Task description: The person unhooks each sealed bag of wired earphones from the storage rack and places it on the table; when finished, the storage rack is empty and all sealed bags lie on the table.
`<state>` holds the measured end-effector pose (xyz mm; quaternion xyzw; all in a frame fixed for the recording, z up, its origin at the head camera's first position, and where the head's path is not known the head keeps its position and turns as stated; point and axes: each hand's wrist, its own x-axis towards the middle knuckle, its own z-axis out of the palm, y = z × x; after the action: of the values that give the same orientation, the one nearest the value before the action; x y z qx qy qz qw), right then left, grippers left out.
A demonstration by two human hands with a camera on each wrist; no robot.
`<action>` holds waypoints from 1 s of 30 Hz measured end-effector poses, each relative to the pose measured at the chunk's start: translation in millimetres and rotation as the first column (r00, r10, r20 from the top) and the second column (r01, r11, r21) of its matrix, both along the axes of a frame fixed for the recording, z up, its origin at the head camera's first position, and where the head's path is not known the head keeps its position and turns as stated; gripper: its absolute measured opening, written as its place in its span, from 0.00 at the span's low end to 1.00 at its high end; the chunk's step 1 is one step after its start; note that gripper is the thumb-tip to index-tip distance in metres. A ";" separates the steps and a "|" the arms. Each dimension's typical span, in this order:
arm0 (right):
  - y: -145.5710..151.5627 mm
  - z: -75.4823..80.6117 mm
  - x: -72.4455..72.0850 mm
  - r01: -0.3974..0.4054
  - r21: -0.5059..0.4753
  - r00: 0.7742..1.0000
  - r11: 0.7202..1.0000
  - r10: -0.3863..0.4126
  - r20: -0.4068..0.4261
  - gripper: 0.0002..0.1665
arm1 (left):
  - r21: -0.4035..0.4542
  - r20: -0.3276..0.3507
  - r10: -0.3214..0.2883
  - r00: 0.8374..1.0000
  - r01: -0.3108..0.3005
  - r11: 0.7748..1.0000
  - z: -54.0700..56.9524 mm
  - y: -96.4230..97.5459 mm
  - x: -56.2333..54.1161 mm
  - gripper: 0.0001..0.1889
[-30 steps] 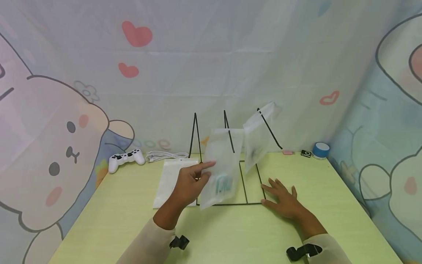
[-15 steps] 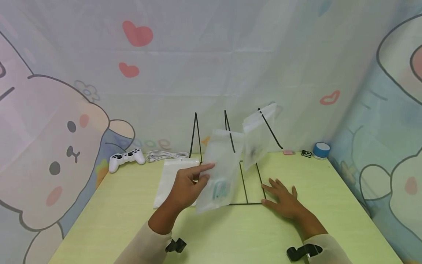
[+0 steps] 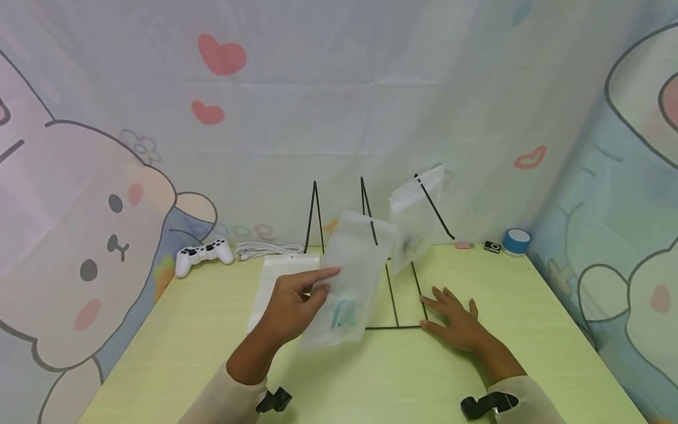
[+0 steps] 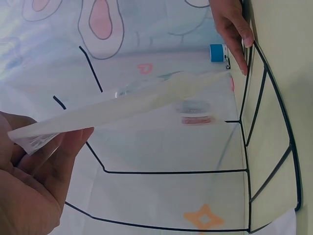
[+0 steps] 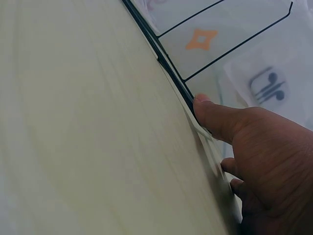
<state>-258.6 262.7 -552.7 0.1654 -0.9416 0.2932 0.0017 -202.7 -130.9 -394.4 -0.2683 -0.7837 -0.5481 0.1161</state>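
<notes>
My left hand (image 3: 288,306) pinches the left edge of a translucent plastic bag (image 3: 355,253) between thumb and index finger. Something teal (image 3: 344,315) shows through the bag's lower part. The bag slants in front of the middle hook of a black wire rack (image 3: 384,328), its lower end toward me; in the left wrist view it appears almost edge-on. My right hand (image 3: 452,321) has its fingers spread against the rack's right base wire, and its thumb (image 5: 205,110) presses on that wire. A second translucent bag (image 3: 412,218) with a dark item inside hangs on the right hook.
A flat white bag (image 3: 275,268) lies left of the rack, partly behind my left hand. Along the table's back edge are a white game controller (image 3: 205,254), a coiled white cable (image 3: 267,251), a pink item (image 3: 463,245), a small black item (image 3: 492,247) and a blue-and-white round container (image 3: 515,242).
My left hand has drawn the bag left and toward me, so it slants more and its top sits lower along the middle hook. The right hand has stayed still.
</notes>
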 end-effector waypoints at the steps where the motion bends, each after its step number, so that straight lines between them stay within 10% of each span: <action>1: -0.2 0.5 0.3 0.000 -0.002 1.000 1.000 0.000 0.001 0.40 | 0.002 0.000 -0.002 1.000 0.002 1.000 0.4 -0.8 0.8 0.21; 30: 0.0 2.5 2.0 -0.005 -0.008 1.000 1.000 0.004 -0.007 0.40 | -0.087 -0.048 -0.088 0.995 0.084 0.993 21.6 -21.5 29.4 0.19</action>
<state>-256.6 262.7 -550.2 0.1685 -0.9400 0.2965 0.0049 -173.4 -152.4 -372.7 -0.3208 -0.7908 -0.5114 0.1012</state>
